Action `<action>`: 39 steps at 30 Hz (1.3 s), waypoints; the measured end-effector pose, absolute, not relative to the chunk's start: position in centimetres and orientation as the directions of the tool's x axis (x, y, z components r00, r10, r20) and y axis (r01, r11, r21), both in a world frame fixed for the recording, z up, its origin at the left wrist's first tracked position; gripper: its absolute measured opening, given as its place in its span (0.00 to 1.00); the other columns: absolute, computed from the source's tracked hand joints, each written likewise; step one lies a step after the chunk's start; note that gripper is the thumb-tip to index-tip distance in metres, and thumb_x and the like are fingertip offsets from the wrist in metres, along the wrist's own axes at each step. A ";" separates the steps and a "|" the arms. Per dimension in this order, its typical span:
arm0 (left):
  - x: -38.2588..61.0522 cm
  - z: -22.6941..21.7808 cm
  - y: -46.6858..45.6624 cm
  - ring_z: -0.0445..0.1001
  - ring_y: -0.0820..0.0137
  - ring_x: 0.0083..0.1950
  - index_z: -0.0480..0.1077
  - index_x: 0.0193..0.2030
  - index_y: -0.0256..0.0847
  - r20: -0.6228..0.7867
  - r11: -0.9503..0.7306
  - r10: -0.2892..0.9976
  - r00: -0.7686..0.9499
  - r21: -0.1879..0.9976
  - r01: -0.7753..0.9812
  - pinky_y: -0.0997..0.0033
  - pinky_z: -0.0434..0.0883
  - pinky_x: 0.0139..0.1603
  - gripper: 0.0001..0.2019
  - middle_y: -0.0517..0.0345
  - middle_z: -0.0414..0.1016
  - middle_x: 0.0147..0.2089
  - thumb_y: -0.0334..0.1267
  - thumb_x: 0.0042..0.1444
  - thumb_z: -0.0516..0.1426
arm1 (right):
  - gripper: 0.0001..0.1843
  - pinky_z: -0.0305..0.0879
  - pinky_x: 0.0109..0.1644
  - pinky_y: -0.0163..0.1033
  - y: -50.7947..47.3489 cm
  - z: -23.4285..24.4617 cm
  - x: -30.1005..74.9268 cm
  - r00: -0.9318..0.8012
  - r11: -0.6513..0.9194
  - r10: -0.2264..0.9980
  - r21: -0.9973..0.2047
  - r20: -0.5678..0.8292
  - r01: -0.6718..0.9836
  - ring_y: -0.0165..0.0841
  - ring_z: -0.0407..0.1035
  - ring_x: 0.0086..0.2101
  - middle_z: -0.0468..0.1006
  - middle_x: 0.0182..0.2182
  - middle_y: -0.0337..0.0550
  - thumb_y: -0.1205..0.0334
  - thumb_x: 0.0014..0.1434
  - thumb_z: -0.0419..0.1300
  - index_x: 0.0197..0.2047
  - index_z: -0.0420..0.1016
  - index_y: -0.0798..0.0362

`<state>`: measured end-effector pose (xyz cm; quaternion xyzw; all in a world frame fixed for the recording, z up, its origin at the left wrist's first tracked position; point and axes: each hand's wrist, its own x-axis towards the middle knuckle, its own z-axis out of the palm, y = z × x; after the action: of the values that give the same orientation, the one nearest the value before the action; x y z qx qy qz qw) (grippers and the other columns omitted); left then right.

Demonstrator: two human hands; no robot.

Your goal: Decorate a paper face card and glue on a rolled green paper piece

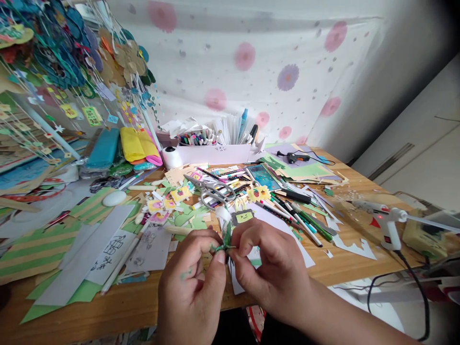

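Both hands meet over the front of the table, pinching a small craft piece of green strands with a white tip (226, 230). My left hand (196, 282) is closed, thumb and fingertips around the piece's lower middle. From the other side my right hand (273, 268) closes its thumb and forefinger on the green strands. Fingers cover the lower part, so its exact kind cannot be told. Just beyond lie a pair of scissors (215, 191), a dark tag with a pale green label (243, 217) and yellow paper flowers (258, 193).
Coloured pens (302, 220) and paper scraps cover the wooden table (354, 189). A white glue gun (390, 223) with a red light stands at right; a black glue gun (296, 157) lies behind. A pen box (223, 154) stands at the back. Paper ornaments (72, 57) hang at left.
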<state>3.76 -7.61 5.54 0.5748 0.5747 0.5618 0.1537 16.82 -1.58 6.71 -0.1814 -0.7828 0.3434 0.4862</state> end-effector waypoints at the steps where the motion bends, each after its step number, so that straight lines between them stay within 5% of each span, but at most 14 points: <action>1: 3.9 5.5 -7.6 0.73 0.71 0.37 0.66 0.31 0.44 0.463 -0.285 0.833 -0.302 0.828 0.482 0.76 0.70 0.38 0.07 0.62 0.71 0.34 0.30 0.59 0.52 | 0.14 0.64 0.33 0.33 -1.6 6.7 16.8 -0.457 0.695 0.621 -0.717 0.636 -0.053 0.27 0.66 0.29 0.70 0.28 0.36 0.78 0.53 0.57 0.32 0.60 0.49; 18: 4.0 6.0 -7.7 0.74 0.69 0.39 0.68 0.33 0.43 0.437 -0.283 0.866 -0.242 0.828 0.484 0.74 0.71 0.40 0.06 0.59 0.75 0.37 0.33 0.61 0.52 | 0.12 0.64 0.33 0.34 -1.5 6.4 17.3 -0.427 0.606 0.689 -0.788 0.586 -0.103 0.28 0.66 0.28 0.70 0.27 0.37 0.77 0.53 0.57 0.31 0.61 0.50; 24: 3.9 5.6 -8.0 0.74 0.68 0.42 0.70 0.35 0.45 0.405 -0.273 0.878 -0.255 0.861 0.429 0.74 0.71 0.43 0.06 0.60 0.75 0.38 0.36 0.61 0.53 | 0.11 0.63 0.33 0.34 -1.3 6.3 18.0 -0.428 0.460 0.758 -0.869 0.492 -0.184 0.29 0.65 0.29 0.69 0.27 0.37 0.74 0.54 0.58 0.30 0.61 0.50; 27: 3.5 4.3 -7.6 0.73 0.68 0.49 0.71 0.40 0.47 0.363 -0.256 0.856 -0.369 0.916 0.308 0.74 0.70 0.49 0.04 0.60 0.74 0.45 0.38 0.62 0.55 | 0.10 0.62 0.32 0.33 -1.1 6.5 18.2 -0.448 0.313 0.791 -0.905 0.417 -0.289 0.27 0.64 0.28 0.69 0.27 0.37 0.71 0.54 0.61 0.30 0.62 0.51; 30: 3.1 3.3 -7.1 0.69 0.66 0.58 0.68 0.50 0.50 0.227 -0.232 0.879 -0.419 0.972 0.039 0.71 0.68 0.56 0.12 0.59 0.72 0.53 0.40 0.59 0.60 | 0.13 0.61 0.29 0.32 -0.7 6.7 18.4 -0.494 0.155 0.800 -0.914 0.339 -0.376 0.26 0.63 0.27 0.69 0.26 0.37 0.63 0.53 0.67 0.29 0.63 0.52; 35: 3.0 3.8 -6.9 0.67 0.56 0.61 0.67 0.56 0.47 0.046 -0.092 0.988 -0.149 0.943 -0.319 0.59 0.69 0.57 0.22 0.49 0.71 0.58 0.46 0.56 0.62 | 0.17 0.63 0.30 0.31 -0.1 6.8 19.3 -0.607 -0.027 0.740 -0.890 0.289 -0.456 0.24 0.63 0.25 0.70 0.25 0.35 0.60 0.50 0.70 0.28 0.64 0.53; 39: 3.4 4.5 -6.8 0.67 0.55 0.61 0.68 0.54 0.46 0.031 -0.071 0.991 -0.127 0.943 -0.326 0.59 0.70 0.57 0.24 0.49 0.71 0.58 0.50 0.51 0.65 | 0.18 0.63 0.27 0.30 0.4 6.3 20.3 -0.658 -0.174 0.723 -0.867 0.209 -0.467 0.24 0.63 0.23 0.71 0.23 0.33 0.59 0.46 0.72 0.27 0.65 0.53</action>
<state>3.44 -6.83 4.50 0.3911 0.4255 0.6185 0.5325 20.29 0.36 6.29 -0.1264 -0.5079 0.7557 0.3937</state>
